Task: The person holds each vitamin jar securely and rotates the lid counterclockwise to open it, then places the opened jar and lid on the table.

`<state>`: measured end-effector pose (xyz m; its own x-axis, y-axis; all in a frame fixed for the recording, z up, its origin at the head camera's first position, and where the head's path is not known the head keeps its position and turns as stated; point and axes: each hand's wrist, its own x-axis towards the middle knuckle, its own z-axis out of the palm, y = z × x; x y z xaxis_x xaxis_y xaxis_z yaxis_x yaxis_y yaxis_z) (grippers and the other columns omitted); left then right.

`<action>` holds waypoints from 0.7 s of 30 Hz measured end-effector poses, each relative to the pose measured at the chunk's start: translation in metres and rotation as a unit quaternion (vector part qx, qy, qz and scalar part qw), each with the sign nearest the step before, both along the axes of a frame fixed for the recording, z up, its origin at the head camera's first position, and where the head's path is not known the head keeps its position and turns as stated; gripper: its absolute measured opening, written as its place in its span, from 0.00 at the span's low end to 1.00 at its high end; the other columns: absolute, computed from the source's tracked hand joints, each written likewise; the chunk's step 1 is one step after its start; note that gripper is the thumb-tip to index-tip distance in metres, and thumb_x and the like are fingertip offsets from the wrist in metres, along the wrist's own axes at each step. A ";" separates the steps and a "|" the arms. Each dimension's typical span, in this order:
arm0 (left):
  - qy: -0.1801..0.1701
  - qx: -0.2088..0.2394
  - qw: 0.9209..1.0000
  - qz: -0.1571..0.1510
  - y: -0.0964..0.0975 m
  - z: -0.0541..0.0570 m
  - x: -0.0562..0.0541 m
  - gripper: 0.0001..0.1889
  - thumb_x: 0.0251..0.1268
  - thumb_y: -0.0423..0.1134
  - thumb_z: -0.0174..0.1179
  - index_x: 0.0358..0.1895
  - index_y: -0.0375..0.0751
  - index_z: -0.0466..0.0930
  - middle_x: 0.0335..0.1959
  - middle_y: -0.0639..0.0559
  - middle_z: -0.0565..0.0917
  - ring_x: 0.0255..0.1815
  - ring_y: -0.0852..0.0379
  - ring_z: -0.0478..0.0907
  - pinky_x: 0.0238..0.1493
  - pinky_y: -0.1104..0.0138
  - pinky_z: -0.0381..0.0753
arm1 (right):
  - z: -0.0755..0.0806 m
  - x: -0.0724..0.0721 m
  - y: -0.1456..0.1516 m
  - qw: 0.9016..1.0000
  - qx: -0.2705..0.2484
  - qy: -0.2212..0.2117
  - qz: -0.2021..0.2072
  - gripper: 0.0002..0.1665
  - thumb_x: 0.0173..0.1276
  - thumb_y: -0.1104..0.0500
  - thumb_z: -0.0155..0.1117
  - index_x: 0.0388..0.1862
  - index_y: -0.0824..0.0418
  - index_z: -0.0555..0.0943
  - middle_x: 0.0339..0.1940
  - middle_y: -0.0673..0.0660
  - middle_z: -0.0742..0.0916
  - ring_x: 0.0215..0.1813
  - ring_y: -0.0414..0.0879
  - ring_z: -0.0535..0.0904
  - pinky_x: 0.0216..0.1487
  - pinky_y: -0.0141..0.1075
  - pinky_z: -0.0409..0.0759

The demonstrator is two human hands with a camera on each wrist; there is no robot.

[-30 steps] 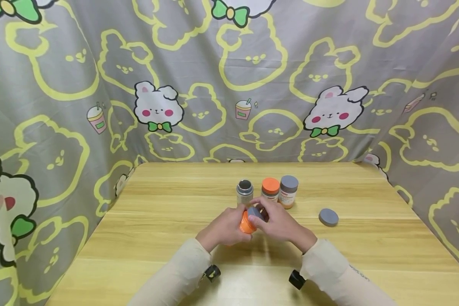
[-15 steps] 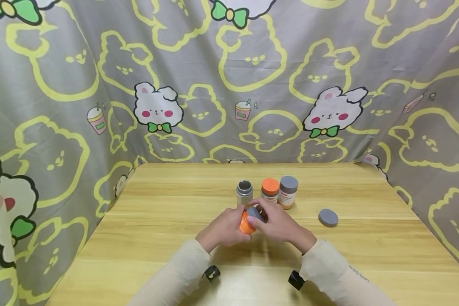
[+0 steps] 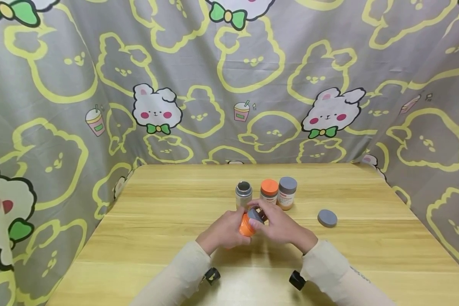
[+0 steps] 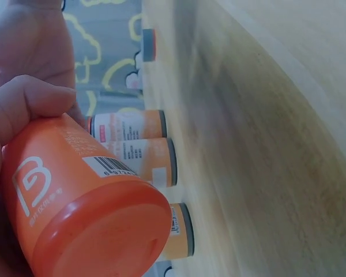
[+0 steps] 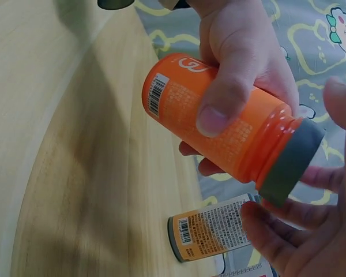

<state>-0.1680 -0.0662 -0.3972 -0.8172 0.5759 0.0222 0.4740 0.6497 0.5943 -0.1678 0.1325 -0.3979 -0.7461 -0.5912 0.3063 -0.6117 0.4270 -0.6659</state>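
An orange bottle (image 5: 181,107) with a barcode and white print is held at a tilt above the table. My left hand (image 3: 227,229) grips it round the body, thumb along the side in the right wrist view; its base (image 4: 109,231) faces the left wrist camera. At the neck sits a grey cap (image 5: 294,164), with a ridged orange band showing below it. My right hand (image 3: 279,223) has its fingers curled about the cap, fingertips (image 5: 256,222) at its lower edge. In the right wrist view the right thumb is near the cap's upper edge.
Behind the hands stand an uncapped bottle (image 3: 243,195), a bottle with an orange lid (image 3: 269,187) and a grey-lidded bottle (image 3: 287,194). A loose grey lid (image 3: 327,218) lies to the right on the wooden table (image 3: 157,204). Patterned curtains (image 3: 202,97) enclose the table.
The right fingers and thumb have shifted slightly around the grey cap. The left hand keeps its grip on the orange bottle, and the things on the table stand where they were.
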 end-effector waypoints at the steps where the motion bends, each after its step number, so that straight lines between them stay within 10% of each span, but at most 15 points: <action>1: 0.002 0.000 1.000 -0.001 0.000 0.000 0.000 0.30 0.43 0.38 0.73 0.52 0.37 0.69 0.28 0.57 0.76 0.23 0.63 0.74 0.24 0.71 0.76 | 0.000 0.000 0.000 1.000 0.002 -0.001 -0.005 0.24 0.73 0.53 0.56 0.62 0.63 0.70 0.43 0.51 0.82 0.39 0.44 0.79 0.41 0.38 0.80; 21: 0.021 -0.014 1.000 -0.005 0.000 0.000 0.000 0.30 0.42 0.39 0.73 0.50 0.36 0.69 0.27 0.57 0.75 0.23 0.63 0.73 0.24 0.72 0.75 | -0.003 0.001 0.000 1.000 -0.003 -0.002 -0.001 0.23 0.74 0.54 0.56 0.62 0.63 0.70 0.41 0.53 0.81 0.38 0.43 0.78 0.38 0.37 0.78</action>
